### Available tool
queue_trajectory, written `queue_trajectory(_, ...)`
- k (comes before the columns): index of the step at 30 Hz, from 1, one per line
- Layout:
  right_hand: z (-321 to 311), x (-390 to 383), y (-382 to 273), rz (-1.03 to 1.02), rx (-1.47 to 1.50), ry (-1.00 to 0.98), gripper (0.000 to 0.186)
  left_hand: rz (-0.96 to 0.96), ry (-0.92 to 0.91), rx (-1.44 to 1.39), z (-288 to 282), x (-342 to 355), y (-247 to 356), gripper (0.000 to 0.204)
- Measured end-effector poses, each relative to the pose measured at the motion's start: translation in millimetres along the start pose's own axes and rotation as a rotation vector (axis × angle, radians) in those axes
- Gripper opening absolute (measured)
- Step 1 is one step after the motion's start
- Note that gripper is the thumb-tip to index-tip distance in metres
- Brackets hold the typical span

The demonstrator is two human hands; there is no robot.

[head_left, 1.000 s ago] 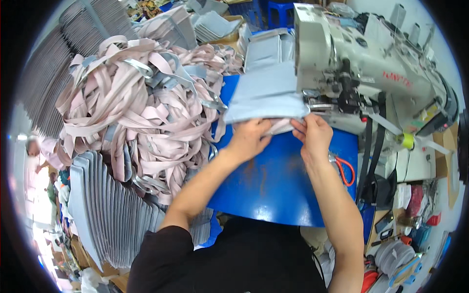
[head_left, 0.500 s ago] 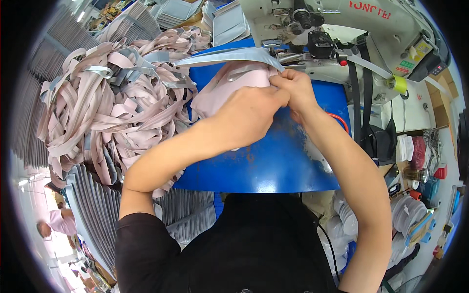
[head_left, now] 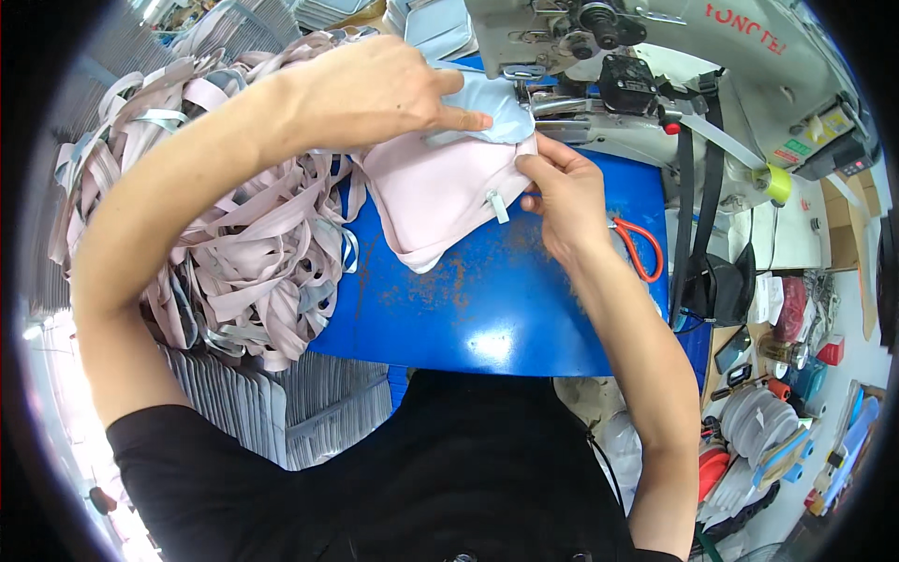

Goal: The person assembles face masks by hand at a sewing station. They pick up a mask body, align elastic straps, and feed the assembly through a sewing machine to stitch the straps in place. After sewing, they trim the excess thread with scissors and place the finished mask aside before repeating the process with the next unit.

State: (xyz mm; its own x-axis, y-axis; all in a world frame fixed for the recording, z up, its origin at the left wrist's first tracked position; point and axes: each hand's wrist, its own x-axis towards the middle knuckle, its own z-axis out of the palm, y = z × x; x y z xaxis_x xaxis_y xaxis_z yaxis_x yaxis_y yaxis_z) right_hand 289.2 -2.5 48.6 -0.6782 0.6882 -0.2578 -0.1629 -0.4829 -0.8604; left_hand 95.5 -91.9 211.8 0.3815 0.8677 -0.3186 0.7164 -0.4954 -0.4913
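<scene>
A pale pink fabric pouch (head_left: 431,192) with a zipper pull (head_left: 496,204) on its edge lies on the blue work table. A light blue fabric panel (head_left: 496,103) rests along its far side, close under the sewing machine's head. My left hand (head_left: 403,94) reaches over from the left, palm down. One finger stretches across the blue panel and another is spread apart from it; the rest are partly hidden. At the pouch's right corner, my right hand (head_left: 567,187) pinches the edge, thumb on top and fingers partly underneath.
The sewing machine (head_left: 646,47) stands at the far right of the blue table (head_left: 421,328). Red scissor handles (head_left: 641,251) lie near the table's right edge. A heap of pink and grey zipper strips (head_left: 272,253) fills the left side, above stacked grey panels (head_left: 328,407).
My left hand has left the right hand's side and moved up and left onto the blue panel. The pouch now lies flatter, its zipper pull showing. My right hand keeps its edge.
</scene>
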Motion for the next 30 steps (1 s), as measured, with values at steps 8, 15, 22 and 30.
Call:
queue_trajectory(8,9,13,2,-0.015,0.121,0.079,0.032,-0.002,0.015,-0.024,-9,9,11,0.054)
queue_trajectory(15,5,17,19,-0.119,0.187,0.041,0.031,-0.224,-0.033,-0.214,-21,22,58,0.048)
queue_trajectory(22,2,9,23,-0.14,0.229,0.015,0.033,-0.365,0.149,-0.477,-9,43,85,0.05)
queue_trajectory(30,-5,16,18,-0.137,0.213,-0.06,0.029,-0.637,0.246,-0.796,3,79,89,0.044)
